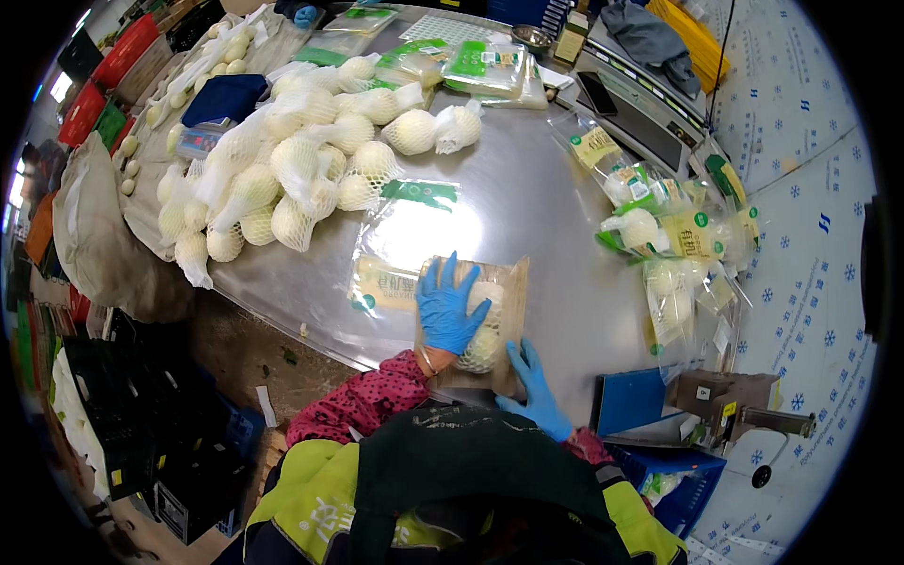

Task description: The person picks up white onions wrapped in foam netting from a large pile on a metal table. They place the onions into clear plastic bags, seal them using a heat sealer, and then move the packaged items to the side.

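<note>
My left hand (450,305), in a blue glove, lies spread on a tan sheet or bag (518,282) near the table's front edge. On that sheet, to the right of the hand, are pale round vegetables in white foam net (482,347), perhaps onions. My right hand (534,393), gloved too, rests at the sheet's lower right edge with its fingers apart. Partly under the sheet's left side is a flat clear plastic bag with a printed panel (385,286). A large pile of netted pale vegetables (304,159) covers the table's left part.
Filled printed bags (671,236) lie along the right. Stacked packaging bags (487,67), a metal bowl (531,38) and a phone (597,92) on a scale-like device stand farther back. A machine with a blue panel (632,401) is at the lower right; black crates (127,424) are lower left.
</note>
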Available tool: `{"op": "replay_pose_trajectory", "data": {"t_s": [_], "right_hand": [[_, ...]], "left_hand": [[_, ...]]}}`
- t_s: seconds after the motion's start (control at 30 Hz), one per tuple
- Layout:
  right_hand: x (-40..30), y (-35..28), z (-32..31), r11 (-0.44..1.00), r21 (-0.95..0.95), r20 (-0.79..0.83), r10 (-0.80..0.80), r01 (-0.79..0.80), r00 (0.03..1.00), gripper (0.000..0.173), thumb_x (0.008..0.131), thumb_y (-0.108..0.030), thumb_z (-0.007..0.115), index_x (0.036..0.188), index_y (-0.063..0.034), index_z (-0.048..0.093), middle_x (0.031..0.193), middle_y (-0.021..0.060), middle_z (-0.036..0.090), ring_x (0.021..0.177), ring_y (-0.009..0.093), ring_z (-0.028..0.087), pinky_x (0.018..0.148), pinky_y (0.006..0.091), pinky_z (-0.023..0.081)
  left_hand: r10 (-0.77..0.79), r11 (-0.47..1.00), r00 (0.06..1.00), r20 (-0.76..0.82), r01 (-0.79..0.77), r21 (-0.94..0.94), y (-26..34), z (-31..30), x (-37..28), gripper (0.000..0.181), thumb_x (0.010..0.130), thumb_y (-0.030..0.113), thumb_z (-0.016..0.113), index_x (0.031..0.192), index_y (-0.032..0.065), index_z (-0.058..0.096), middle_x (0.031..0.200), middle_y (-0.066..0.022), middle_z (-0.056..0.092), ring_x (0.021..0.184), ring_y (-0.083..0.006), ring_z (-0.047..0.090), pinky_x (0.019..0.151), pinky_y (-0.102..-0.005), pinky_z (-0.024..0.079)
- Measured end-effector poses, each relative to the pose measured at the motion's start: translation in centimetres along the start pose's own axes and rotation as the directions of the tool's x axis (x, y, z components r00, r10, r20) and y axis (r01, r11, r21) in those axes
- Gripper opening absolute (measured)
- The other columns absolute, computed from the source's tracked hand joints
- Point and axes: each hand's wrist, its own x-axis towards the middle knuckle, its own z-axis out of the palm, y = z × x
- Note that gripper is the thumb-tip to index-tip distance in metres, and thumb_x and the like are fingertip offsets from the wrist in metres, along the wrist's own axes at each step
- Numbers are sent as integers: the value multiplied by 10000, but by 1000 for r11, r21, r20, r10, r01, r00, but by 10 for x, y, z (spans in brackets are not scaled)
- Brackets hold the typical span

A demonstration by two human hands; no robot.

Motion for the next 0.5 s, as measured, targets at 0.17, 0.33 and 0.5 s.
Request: {"op": "replay_pose_trajectory", "data": {"t_s": [0.17,0.33,0.5], "right_hand": [[56,27,-4,800,488,-168,479,-350,861,698,906,-201,634,1500,-66,293,1226,160,527,1001,243,566,864,359,490],[121,38,36,996,-54,-313,46,-66,949,668,945,-268,560,1516,-80,268,1458,314,318,1297,405,438,1030,452,414],[136,24,31,958,164,-4,241,-237,971,709,944,-345,558,1535,-132,229,1523,336,174,1419,456,218,1143,489,250]], "left_hand": [[-286,841,958,1,252,-478,-50,19,-17,940,718,285,805,1481,25,321,1519,-225,284,1369,-333,343,1086,-396,340],[-242,534,739,629,642,-550,-65,-12,-25,796,764,149,711,1471,62,355,1304,-238,561,1021,-320,627,933,-389,475],[153,864,938,310,25,-502,-37,-4,-53,734,803,157,650,1480,119,369,1496,-224,349,1299,-417,402,1091,-446,337]]}}
